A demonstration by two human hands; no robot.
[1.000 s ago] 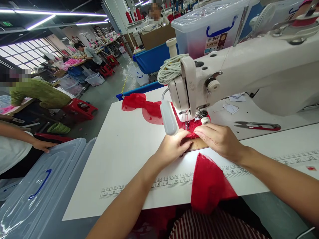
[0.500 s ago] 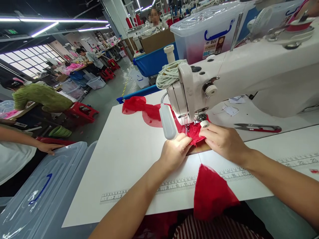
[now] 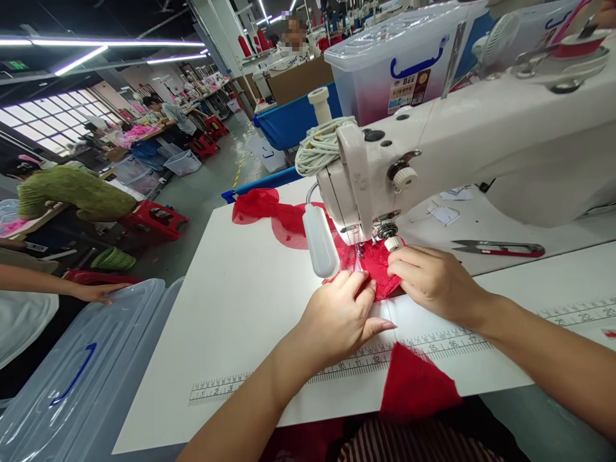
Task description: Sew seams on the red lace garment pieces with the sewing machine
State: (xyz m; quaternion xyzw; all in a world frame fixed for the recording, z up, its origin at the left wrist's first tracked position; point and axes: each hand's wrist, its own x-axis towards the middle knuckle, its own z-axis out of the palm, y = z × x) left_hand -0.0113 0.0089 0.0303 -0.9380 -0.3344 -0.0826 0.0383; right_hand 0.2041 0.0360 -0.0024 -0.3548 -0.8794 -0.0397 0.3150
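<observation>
A red lace fabric piece [image 3: 382, 274] lies under the needle and presser foot of a white sewing machine [image 3: 462, 135]. My left hand [image 3: 337, 314] rests palm down at its left front edge, fingers stretched forward over the cloth and thumb held apart. My right hand [image 3: 433, 282] pinches the right edge of the same fabric, beside the machine's white knob. Sheer red fabric [image 3: 289, 221] trails behind the needle to the far left. Nearer me, a thread runs to another red fabric piece [image 3: 416, 385], which hangs over the table's front edge.
Thread snips [image 3: 498, 248] lie right of my right hand, with white paper tags [image 3: 443, 213] behind. A printed ruler [image 3: 216, 388] runs along the white table [image 3: 168, 410]. Lidded plastic bins [image 3: 81, 359] stand left, where another person's hand [image 3: 99, 292] rests. A grey-white lamp [image 3: 320, 244] hangs beside the needle.
My left hand has let go of its pinch and spread its thumb, now lying flatter. More of the lace shows in front of the needle. My right hand keeps its pinch.
</observation>
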